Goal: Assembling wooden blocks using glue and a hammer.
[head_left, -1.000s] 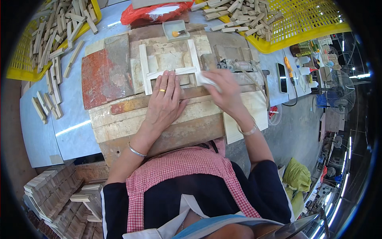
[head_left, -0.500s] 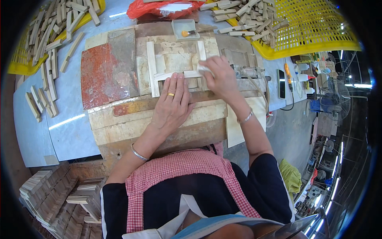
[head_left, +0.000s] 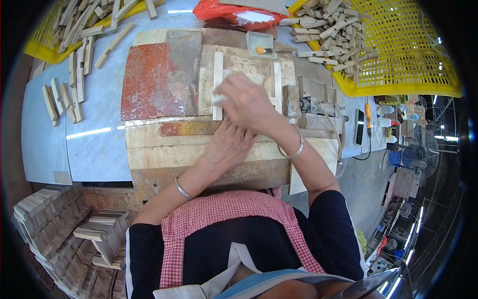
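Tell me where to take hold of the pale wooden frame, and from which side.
Best pinch the frame across the upper half of its left bar, probably coming from the far left. That stretch is straight, narrow and uncovered; the right hand hides parts farther down, and the left hand lies at the near side.

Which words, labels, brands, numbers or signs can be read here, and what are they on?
None that I can quote.
Yellow-marked package at the table's right: tiny marks, too blurred to read for certain.
White bottles near it: too small to tell.
Phone: no readable text on its dark screen.
Red plastic bag: no lettering I can make out.
Pale wooden frame at the hands: none visible.
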### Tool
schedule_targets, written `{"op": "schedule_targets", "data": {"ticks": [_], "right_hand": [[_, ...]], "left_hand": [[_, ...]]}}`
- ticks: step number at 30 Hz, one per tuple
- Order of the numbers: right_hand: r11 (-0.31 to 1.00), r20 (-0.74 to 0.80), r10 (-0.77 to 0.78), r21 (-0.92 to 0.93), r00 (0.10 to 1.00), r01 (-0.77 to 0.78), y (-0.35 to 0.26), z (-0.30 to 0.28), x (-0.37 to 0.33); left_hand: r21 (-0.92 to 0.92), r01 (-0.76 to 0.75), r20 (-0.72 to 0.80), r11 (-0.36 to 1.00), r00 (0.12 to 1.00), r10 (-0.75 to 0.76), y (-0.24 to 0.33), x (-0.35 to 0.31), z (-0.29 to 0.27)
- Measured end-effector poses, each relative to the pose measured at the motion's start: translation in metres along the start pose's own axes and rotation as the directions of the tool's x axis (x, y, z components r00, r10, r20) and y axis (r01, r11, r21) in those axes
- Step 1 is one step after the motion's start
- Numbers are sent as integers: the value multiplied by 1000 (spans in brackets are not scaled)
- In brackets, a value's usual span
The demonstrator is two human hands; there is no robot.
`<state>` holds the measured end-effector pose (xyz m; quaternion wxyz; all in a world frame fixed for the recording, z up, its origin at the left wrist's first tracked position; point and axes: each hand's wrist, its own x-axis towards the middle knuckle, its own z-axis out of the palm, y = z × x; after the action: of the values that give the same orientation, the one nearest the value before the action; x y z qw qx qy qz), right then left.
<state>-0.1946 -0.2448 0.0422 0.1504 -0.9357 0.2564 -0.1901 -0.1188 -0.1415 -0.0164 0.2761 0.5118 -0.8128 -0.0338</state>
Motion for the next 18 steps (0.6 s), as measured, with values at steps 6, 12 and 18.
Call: {"op": "schedule_targets", "data": {"ticks": [6, 12, 18], "right_hand": [[825, 51, 338, 464, 940, -322, 6, -64, -45], [305, 142, 795, 746, 590, -591, 55, -120, -201], [620, -219, 776, 96, 591, -778, 48, -93, -282]], "left_hand": [[60, -38, -83, 997, 996, 43, 1, 10, -7], [92, -63, -97, 994, 993, 72, -18, 50, -24], [-41, -30, 63, 999, 997, 33, -31, 86, -24]]}}
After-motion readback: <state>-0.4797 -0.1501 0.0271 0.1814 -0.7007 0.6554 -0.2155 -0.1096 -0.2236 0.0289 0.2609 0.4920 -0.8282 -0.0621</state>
